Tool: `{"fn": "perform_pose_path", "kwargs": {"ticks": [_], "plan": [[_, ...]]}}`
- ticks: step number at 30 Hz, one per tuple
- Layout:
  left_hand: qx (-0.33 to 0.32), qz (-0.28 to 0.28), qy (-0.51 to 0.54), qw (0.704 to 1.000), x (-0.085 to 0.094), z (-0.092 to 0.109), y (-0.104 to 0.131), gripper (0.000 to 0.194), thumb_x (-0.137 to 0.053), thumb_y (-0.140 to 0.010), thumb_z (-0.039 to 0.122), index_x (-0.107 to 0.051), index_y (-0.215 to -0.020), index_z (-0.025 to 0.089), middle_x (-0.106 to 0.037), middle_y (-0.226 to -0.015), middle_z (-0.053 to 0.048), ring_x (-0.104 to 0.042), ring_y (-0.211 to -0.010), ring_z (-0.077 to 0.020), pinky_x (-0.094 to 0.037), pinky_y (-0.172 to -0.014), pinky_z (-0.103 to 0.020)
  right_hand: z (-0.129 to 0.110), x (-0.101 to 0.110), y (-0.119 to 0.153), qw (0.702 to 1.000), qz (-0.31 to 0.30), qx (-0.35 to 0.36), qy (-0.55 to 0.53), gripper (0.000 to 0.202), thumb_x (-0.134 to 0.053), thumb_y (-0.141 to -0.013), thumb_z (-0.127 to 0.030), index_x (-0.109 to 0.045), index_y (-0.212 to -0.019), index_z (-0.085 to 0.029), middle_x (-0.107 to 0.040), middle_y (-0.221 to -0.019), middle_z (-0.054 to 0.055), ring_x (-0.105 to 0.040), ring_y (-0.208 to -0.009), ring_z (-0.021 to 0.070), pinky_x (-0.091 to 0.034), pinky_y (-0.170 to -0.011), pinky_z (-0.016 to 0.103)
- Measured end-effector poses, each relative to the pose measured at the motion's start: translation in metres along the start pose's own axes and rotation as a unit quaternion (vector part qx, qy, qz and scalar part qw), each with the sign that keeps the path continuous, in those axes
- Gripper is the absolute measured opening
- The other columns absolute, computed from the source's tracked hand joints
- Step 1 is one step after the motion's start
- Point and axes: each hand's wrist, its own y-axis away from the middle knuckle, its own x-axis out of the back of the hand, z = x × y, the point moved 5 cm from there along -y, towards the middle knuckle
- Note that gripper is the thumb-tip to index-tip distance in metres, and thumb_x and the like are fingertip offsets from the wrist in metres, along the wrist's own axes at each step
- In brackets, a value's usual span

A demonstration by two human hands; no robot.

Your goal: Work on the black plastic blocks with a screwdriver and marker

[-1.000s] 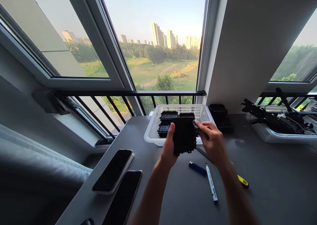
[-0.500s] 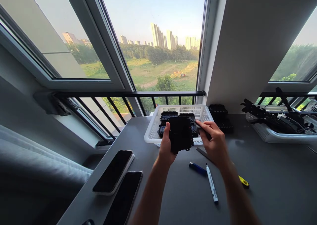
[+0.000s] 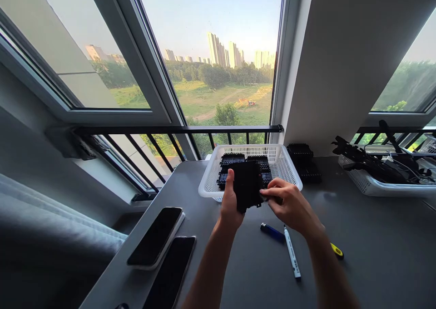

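Left hand (image 3: 231, 205): one, closed in grip, thumb (image 3: 230, 177) upright. Right hand (image 3: 290, 205): one, fingertips (image 3: 269, 192) pinched, pointing left. Forearms (image 3: 211, 257): two, bare, stretched over table (image 3: 252, 275) toward far edge, angled inward, hands near each other.

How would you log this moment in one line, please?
left hand: holding black part | right hand: at part's right edge | behind: basket, black parts inside

Left hand (image 3: 231, 202) bare, thumb (image 3: 230, 180) rounded at the tip; right hand (image 3: 291, 204), bare as well, showing slim fingers (image 3: 279, 191); then slender wrists (image 3: 232, 223), and look, two uncovered forearms (image 3: 213, 263) broadening below.
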Motion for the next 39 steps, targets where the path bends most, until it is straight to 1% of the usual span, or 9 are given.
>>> {"fn": "perform_pose_path", "kwargs": {"ticks": [7,9,14,20,24,27,30,34,39], "plan": [[0.039,-0.061,-0.005,0.997,-0.01,-0.005,0.007,0.056,-0.047,-0.09,0.051,-0.057,-0.129,0.013,-0.073,-0.107,-0.012,-0.069,-0.099,-0.0265,-0.052,-0.094,-0.039,0.004,0.026,0.001,0.973,0.23,-0.012,-0.005,0.034,-0.051,-0.088,-0.017,-0.068,-0.116,-0.026,-0.064,-0.105,0.006,-0.062,-0.096,0.0189,-0.052,-0.086,0.033],[0.06,-0.087,-0.007,0.994,-0.013,-0.01,0.009,0.055,-0.047,-0.091,0.05,-0.056,-0.131,0.013,-0.071,-0.111,-0.013,-0.067,-0.103,-0.0268,-0.05,-0.097,-0.04,0.007,0.027,0.0,0.968,0.251,-0.014,0.007,0.034,-0.05,-0.091,-0.019,-0.065,-0.12,-0.027,-0.063,-0.108,0.006,-0.061,-0.099,0.0203,-0.05,-0.09,0.036],[0.065,-0.097,0.011,0.993,-0.013,-0.013,0.008,0.054,-0.047,-0.091,0.05,-0.057,-0.129,0.012,-0.072,-0.109,-0.013,-0.068,-0.102,-0.027,-0.05,-0.096,-0.04,0.011,0.017,-0.004,0.982,0.186,-0.007,0.018,0.039,-0.048,-0.091,-0.017,-0.061,-0.126,-0.027,-0.061,-0.111,0.007,-0.063,-0.094,0.019,-0.052,-0.086,0.034],[-0.037,-0.007,0.076,0.996,-0.004,0.004,0.001,0.052,-0.041,-0.093,0.05,-0.058,-0.129,0.016,-0.075,-0.098,-0.009,-0.07,-0.094,-0.0244,-0.055,-0.087,-0.037,0.001,0.0,-0.002,0.999,0.024,0.02,0.003,0.037,-0.049,-0.085,-0.009,-0.071,-0.109,-0.025,-0.065,-0.101,0.004,-0.064,-0.082,0.0151,-0.053,-0.076,0.028],[-0.055,0.014,0.076,0.995,-0.003,0.01,0.002,0.052,-0.038,-0.094,0.051,-0.057,-0.13,0.019,-0.075,-0.095,-0.008,-0.07,-0.093,-0.0236,-0.055,-0.087,-0.037,-0.004,0.012,0.0,0.994,0.111,0.007,-0.015,0.027,-0.054,-0.078,-0.008,-0.075,-0.084,-0.023,-0.066,-0.087,0.002,-0.064,-0.077,0.0153,-0.052,-0.073,0.028],[-0.035,0.003,0.062,0.997,-0.005,0.007,0.004,0.053,-0.039,-0.093,0.051,-0.055,-0.131,0.019,-0.075,-0.1,-0.008,-0.07,-0.094,-0.0243,-0.055,-0.087,-0.038,-0.003,0.022,0.0,0.979,0.204,0.004,-0.023,0.032,-0.052,-0.081,-0.01,-0.073,-0.1,-0.025,-0.066,-0.098,0.004,-0.064,-0.089,0.0181,-0.053,-0.08,0.031],[0.004,-0.02,0.044,0.999,-0.009,0.001,0.006,0.055,-0.043,-0.091,0.052,-0.056,-0.13,0.016,-0.074,-0.102,-0.01,-0.07,-0.093,-0.025,-0.055,-0.088,-0.039,0.002,0.022,-0.002,0.973,0.23,0.004,-0.01,0.037,-0.049,-0.087,-0.014,-0.067,-0.116,-0.027,-0.064,-0.107,0.006,-0.062,-0.099,0.0199,-0.052,-0.088,0.035],[0.033,-0.047,0.04,0.998,-0.012,-0.005,0.007,0.054,-0.045,-0.091,0.051,-0.059,-0.127,0.013,-0.074,-0.102,-0.011,-0.07,-0.096,-0.0261,-0.055,-0.089,-0.039,0.009,0.013,-0.005,0.982,0.189,0.013,0.002,0.039,-0.047,-0.091,-0.017,-0.061,-0.126,-0.028,-0.062,-0.112,0.007,-0.062,-0.098,0.0199,-0.053,-0.087,0.036],[-0.035,-0.023,0.099,0.994,-0.005,0.003,0.003,0.052,-0.041,-0.092,0.051,-0.057,-0.129,0.017,-0.074,-0.1,-0.009,-0.07,-0.094,-0.0239,-0.055,-0.087,-0.037,0.003,0.004,-0.003,0.996,0.074,0.042,-0.003,0.044,-0.045,-0.086,-0.008,-0.066,-0.12,-0.027,-0.062,-0.114,0.006,-0.064,-0.092,0.0172,-0.054,-0.079,0.031]]}}
